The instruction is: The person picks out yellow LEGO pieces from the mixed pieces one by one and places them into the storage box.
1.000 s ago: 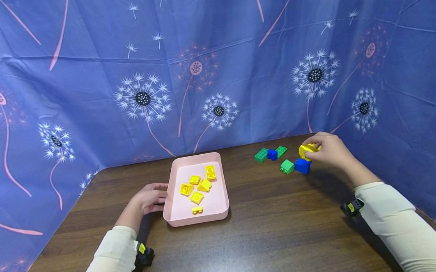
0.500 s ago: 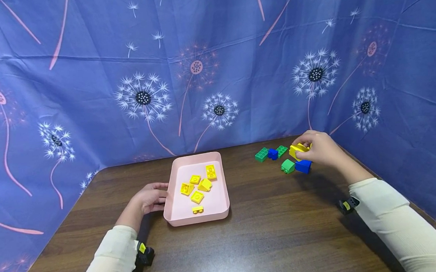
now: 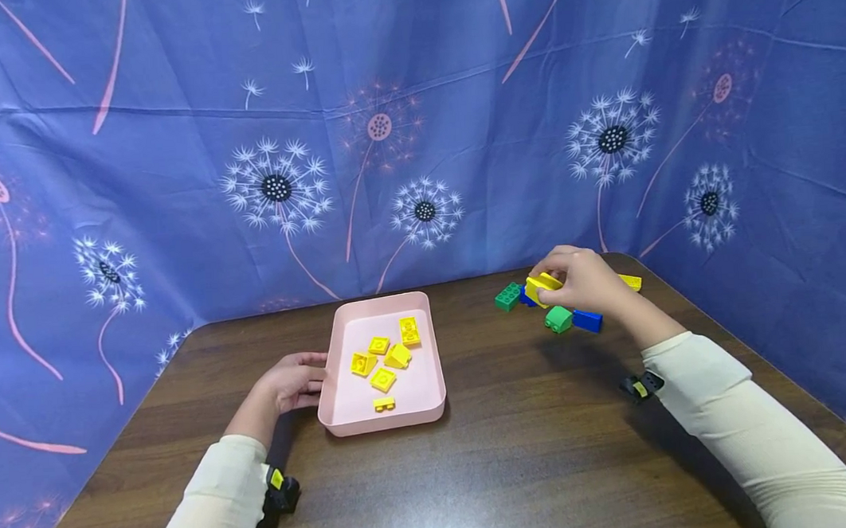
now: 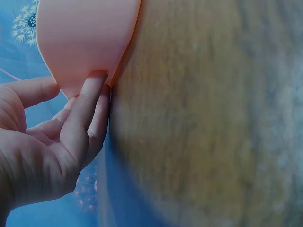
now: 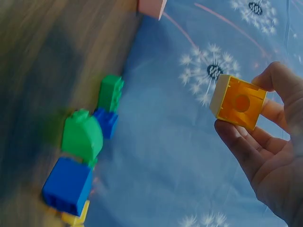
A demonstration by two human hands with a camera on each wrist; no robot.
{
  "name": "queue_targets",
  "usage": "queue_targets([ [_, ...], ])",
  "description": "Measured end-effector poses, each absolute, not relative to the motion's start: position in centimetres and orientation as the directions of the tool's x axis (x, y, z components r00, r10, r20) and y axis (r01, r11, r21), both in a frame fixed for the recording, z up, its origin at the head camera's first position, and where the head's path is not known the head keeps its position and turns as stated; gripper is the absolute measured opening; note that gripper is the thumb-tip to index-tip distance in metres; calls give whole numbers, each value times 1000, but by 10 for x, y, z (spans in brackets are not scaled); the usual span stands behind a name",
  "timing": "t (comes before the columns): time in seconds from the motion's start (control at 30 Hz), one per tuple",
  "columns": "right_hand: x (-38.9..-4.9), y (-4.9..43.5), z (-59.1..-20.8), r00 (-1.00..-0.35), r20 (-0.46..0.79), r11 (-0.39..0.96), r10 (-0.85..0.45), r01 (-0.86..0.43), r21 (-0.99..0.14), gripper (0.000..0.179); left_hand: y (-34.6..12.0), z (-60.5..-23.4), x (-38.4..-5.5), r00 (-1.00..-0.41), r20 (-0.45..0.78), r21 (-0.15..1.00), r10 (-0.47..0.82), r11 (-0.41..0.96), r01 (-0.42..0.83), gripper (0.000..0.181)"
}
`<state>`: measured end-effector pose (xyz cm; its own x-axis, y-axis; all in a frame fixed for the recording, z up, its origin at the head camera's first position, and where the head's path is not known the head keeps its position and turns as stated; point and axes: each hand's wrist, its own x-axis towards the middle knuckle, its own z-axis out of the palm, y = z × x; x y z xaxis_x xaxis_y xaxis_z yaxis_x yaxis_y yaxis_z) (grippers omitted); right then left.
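Observation:
My left hand (image 3: 290, 384) rests its fingertips against the outer left wall of a pink tray (image 3: 439, 375). The left wrist view shows the thumb (image 4: 40, 92) and fingers touching that wall. Inside the tray lie several yellow toy bricks (image 3: 397, 356). My right hand (image 3: 585, 279) pinches a yellow toy brick (image 3: 541, 288) between thumb and fingers, held above the table. Its hollow underside faces the right wrist camera, where the yellow brick (image 5: 242, 101) is seen clear of the other bricks.
Below and around the right hand lie a dark green brick (image 3: 508, 297), a rounded light green brick (image 3: 558, 319) and a blue brick (image 3: 587, 321). A smaller blue brick (image 3: 528, 297) is partly hidden. Another yellow brick (image 3: 630, 282) lies behind the right wrist. A patterned blue cloth (image 3: 416, 137) hangs behind the table.
My right hand has carried the yellow brick leftward, off the area over the blue brick, uncovering another yellow brick at the right. The left hand and tray have stayed put.

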<state>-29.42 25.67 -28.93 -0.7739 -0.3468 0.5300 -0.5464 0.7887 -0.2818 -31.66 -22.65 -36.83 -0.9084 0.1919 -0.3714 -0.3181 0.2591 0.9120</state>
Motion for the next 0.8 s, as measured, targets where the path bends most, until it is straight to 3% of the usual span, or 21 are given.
queue_targets([
  [0.8,-313,180,-277,-709,526,707,-469,-658,-258,23,-226,-370,-313,-915,-342,930,214,218,-296,57],
])
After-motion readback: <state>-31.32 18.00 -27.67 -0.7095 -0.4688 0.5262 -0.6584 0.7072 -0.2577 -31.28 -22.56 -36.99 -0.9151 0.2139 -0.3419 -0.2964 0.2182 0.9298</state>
